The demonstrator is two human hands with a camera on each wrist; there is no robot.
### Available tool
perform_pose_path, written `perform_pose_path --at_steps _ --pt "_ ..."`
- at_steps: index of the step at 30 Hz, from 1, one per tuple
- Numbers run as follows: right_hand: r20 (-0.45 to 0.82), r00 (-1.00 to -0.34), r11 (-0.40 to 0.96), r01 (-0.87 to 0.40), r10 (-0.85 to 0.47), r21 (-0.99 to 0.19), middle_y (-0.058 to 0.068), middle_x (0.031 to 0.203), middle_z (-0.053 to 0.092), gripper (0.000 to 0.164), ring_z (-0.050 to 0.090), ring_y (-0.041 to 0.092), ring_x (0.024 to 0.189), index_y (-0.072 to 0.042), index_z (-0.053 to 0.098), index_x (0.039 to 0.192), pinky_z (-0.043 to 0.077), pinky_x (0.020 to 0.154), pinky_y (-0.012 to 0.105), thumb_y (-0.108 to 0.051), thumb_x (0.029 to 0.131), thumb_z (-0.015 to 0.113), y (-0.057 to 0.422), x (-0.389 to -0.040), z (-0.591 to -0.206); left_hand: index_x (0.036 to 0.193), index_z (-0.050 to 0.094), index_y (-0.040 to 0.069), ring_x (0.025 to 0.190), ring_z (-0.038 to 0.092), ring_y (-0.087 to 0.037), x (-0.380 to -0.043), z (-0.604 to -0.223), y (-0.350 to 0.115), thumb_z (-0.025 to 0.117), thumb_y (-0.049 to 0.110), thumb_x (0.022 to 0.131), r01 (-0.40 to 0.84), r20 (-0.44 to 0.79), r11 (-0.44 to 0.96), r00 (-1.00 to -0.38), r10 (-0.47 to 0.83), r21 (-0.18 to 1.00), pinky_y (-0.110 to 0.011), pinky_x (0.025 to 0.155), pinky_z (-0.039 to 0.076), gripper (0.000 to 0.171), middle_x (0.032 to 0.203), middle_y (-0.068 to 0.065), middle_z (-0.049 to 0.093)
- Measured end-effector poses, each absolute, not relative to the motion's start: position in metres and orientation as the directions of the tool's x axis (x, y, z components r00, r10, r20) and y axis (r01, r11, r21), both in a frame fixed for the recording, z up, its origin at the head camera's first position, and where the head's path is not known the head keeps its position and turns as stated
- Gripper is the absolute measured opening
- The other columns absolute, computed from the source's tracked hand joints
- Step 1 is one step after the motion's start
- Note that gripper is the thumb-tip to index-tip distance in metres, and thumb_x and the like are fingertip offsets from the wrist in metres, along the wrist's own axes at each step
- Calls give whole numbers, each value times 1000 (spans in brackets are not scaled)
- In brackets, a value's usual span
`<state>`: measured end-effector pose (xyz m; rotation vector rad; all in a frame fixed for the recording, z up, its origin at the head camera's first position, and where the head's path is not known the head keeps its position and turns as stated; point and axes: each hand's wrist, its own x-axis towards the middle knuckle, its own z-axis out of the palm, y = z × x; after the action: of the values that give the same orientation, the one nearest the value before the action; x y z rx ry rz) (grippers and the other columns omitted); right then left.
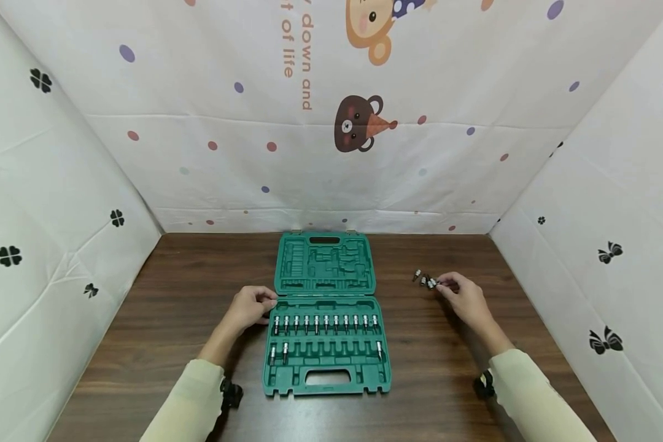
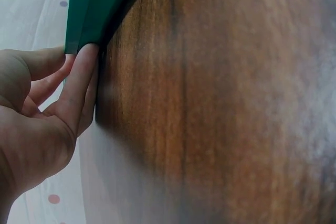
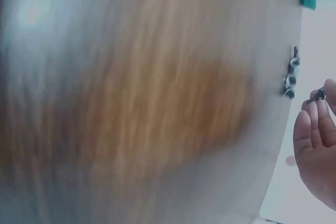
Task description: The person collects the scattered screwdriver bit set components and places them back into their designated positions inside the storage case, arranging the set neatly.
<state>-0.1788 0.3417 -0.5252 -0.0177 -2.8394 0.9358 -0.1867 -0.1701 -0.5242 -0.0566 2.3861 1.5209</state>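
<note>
A green plastic bit socket case (image 1: 359,389) lies open on the table, its lid (image 1: 325,271) folded back. My left hand (image 1: 250,307) pinches the left side of the case near the hinge; the left wrist view shows fingertips (image 2: 88,51) on its green wall. Silver bit sockets (image 1: 317,324) fill the upper row, while the lower row holds two at its left and one at its right. To the right of the case, my right hand (image 1: 466,301) pinches a bit socket (image 3: 319,94) beside a small group of loose bit sockets (image 1: 423,280).
The dark wooden table (image 1: 199,264) surrounds the case. White printed sheets form a back wall (image 1: 287,166) and walls at left and right, meeting the table's edges. Both wrists carry black straps with cameras.
</note>
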Motion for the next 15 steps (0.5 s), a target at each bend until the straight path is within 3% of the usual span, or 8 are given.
perform_pose_path --at_steps 6,9,15 --pt "118 -992 765 -43 43 -643 14 109 72 19 68 32 103 -5 69 118 56 85 42 -17 103 67 329 -177 -519 116 73 1 81 67 -19 -186 -524 -170 63 5 102 -199 -281 431 -950 135 880 -37 69 66 17 96 -12 65" --pt "107 -994 740 -50 29 -671 13 110 72 20 67 28 102 -6 69 118 55 85 34 -18 103 67 322 -176 -516 116 73 1 81 67 -19 -186 -524 -171 63 5 102 -195 -277 433 -952 133 880 -37 69 66 17 96 -12 65" --pt "62 -998 664 -45 2 -746 12 108 71 19 63 13 88 -6 69 118 52 69 20 -18 102 67 306 -176 -512 115 74 1 82 68 -19 -187 -522 -170 64 5 102 -193 -273 436 -954 127 879 -37 69 66 17 97 -12 66"
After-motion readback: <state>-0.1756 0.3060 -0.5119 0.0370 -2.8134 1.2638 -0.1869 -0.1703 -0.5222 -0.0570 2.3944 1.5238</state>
